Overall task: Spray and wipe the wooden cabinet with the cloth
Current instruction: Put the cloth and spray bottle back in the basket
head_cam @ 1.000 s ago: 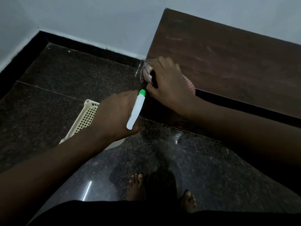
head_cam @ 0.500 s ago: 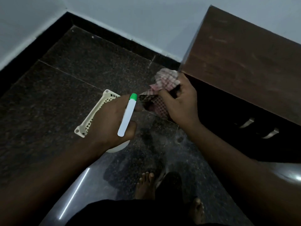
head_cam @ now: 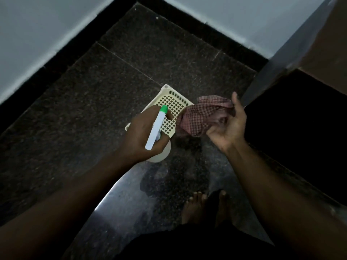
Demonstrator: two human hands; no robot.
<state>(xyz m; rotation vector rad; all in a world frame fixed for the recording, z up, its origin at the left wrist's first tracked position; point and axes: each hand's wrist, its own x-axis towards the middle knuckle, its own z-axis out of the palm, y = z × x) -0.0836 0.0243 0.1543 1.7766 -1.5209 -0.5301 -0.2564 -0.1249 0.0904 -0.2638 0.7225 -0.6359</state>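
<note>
My left hand [head_cam: 144, 134] grips a white spray bottle [head_cam: 156, 128] with a green nozzle tip, held above the floor. My right hand [head_cam: 230, 126] is turned palm up with a red checked cloth [head_cam: 201, 117] bunched against its fingers, the thumb pointing up. The cloth hangs over the edge of a cream plastic basket [head_cam: 173, 106]. The wooden cabinet [head_cam: 326, 44] shows only at the upper right corner, its dark front [head_cam: 300, 117] below, to the right of my right hand.
The dark speckled floor [head_cam: 112, 81] meets white walls [head_cam: 37, 34] with a black skirting in the corner ahead. My bare feet [head_cam: 204, 205] stand at the bottom centre. A bright reflection lies on the floor near my left forearm.
My view has turned down and left, away from the cabinet top. My right hand has pulled the cloth off the cabinet edge and lowered it over the basket; my left hand keeps the bottle.
</note>
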